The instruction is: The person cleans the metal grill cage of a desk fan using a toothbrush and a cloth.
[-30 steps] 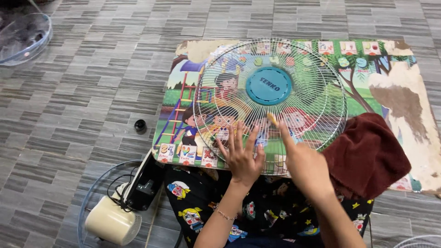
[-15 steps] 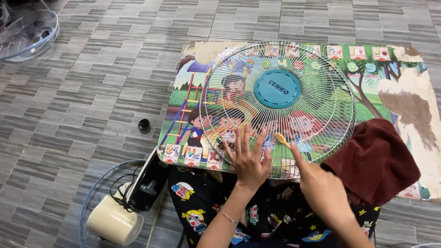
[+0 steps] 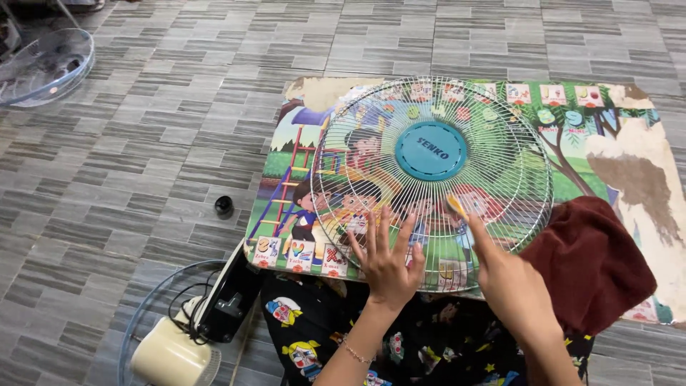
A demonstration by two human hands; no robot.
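White wire fan grille (image 3: 429, 179) lies flat on picture mat (image 3: 300, 171). Left hand (image 3: 386, 261) splayed open, pressing near rim. Right hand (image 3: 511, 286) pinches small yellow tool (image 3: 457, 207) against wires. Best kept steady, short strokes.

A round white wire fan grille with a teal centre cap (image 3: 431, 182) lies flat on a colourful cartoon-printed play mat (image 3: 300, 154) spread over the grey tiled floor (image 3: 143, 143). The left hand (image 3: 386, 259) presses open-palmed on the grille's near rim. The right hand (image 3: 511, 286), just beside it, holds a small yellowish piece (image 3: 457, 207) against the wires. A dark red cloth (image 3: 589, 261) lies right of the grille, a small black cap (image 3: 224, 206) left of it.
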